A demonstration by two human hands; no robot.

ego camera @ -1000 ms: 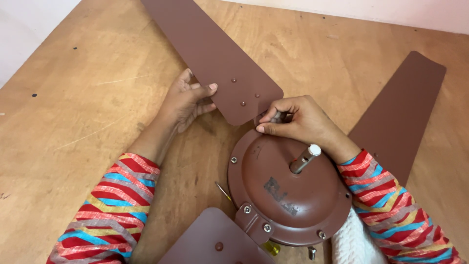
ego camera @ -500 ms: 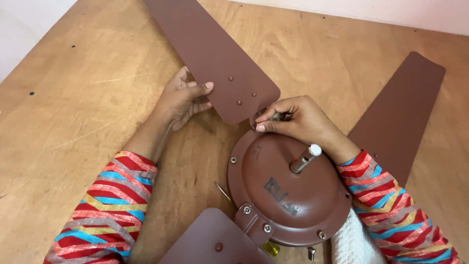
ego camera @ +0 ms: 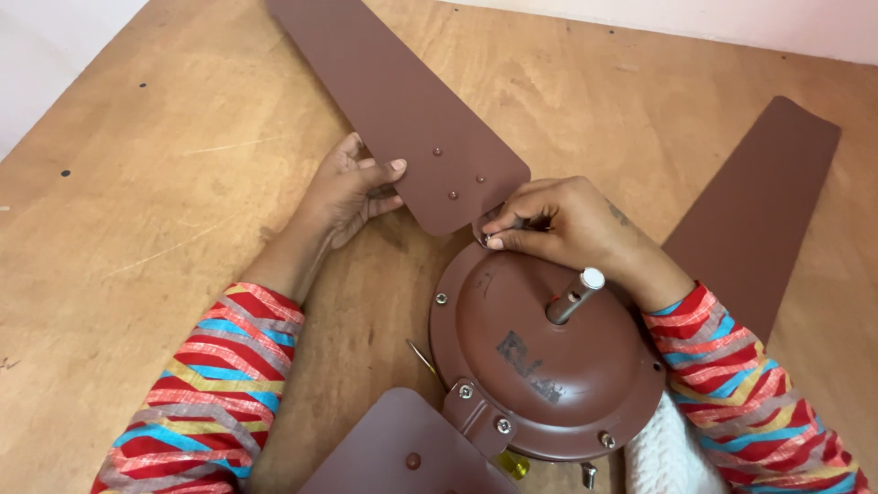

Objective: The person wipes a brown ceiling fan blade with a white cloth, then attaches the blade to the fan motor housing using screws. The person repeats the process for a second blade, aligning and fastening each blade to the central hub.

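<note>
A brown ceiling fan motor housing [ego camera: 540, 348] lies on the wooden table [ego camera: 137, 229], its shaft [ego camera: 574, 295] pointing up. My left hand [ego camera: 352, 187] grips the near edge of a loose brown fan blade [ego camera: 402, 101] that stretches to the far left. My right hand [ego camera: 567, 229] pinches something small where that blade's rounded end meets the housing rim; its fingers hide what it is. A second blade [ego camera: 750, 201] runs out to the right behind my right wrist. A third blade [ego camera: 402, 453] is bolted on by a bracket [ego camera: 476, 416] at the near side.
A yellow object [ego camera: 514, 465] peeks out under the housing at the bottom edge. A thin wire [ego camera: 422, 359] sticks out at the housing's left. White knit fabric [ego camera: 663, 453] lies at the bottom right. A pale wall borders the table's far side.
The loose blade and both hands have barely shifted; the right-hand fingers stay pinched at the blade's end.
</note>
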